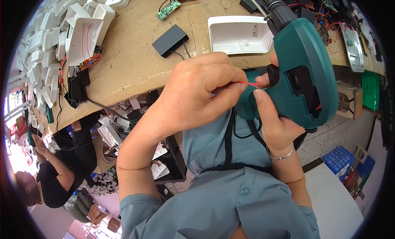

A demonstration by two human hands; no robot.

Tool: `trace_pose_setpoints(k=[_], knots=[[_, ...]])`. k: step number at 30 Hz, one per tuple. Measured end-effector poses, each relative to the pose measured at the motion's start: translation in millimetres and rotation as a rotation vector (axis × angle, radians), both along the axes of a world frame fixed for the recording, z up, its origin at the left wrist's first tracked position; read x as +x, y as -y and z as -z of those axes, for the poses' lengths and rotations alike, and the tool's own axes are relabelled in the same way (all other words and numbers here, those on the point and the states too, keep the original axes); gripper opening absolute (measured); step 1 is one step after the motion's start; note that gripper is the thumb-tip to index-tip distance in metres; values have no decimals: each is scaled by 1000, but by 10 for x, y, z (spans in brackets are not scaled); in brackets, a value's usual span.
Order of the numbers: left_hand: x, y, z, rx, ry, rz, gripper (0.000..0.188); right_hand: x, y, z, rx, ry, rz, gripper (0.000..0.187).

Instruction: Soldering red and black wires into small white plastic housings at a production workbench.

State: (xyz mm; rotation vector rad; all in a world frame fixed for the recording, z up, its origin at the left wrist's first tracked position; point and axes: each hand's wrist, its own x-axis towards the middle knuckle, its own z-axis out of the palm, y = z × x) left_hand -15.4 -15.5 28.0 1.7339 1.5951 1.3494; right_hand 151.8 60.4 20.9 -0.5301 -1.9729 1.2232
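Both hands meet above the lap, by the near edge of the table [138, 80]. The left hand [205, 88] has its grip pinched, thumb to fingers, on a thin red wire [249, 83]. The right hand [284, 125] looks closed round the green tool [308, 53], which tilts over the table edge beside a white housing [240, 46]; its thumb and a fingertip sit at the wire's end, but I cannot tell how firmly they press. To do this well, I would keep the strands short between the fingertips, work them without tugging, and steady the tool so its weight never hangs on the wire. As for writing, I can read none on the tool, the white housing or the black box [170, 39]
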Motion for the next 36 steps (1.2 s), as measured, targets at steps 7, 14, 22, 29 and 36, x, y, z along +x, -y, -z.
trace_pose_setpoints(k=[7,14,22,29,36], knots=[[-27,0,11,26,-9,45,10,-55,-24,1,35,-49,6,53],[-21,-12,56,-27,63,24,9,-73,3,31,-137,-187,142,55],[36,-11,-5,34,-112,-164,12,438,20,-96,-144,-123,285,63],[165,-79,36,145,-428,-290,17,1042,210,-146,-239,30,233,58],[164,-238,-108,89,-578,-474,9,1256,272,-148,-261,188,78,52]])
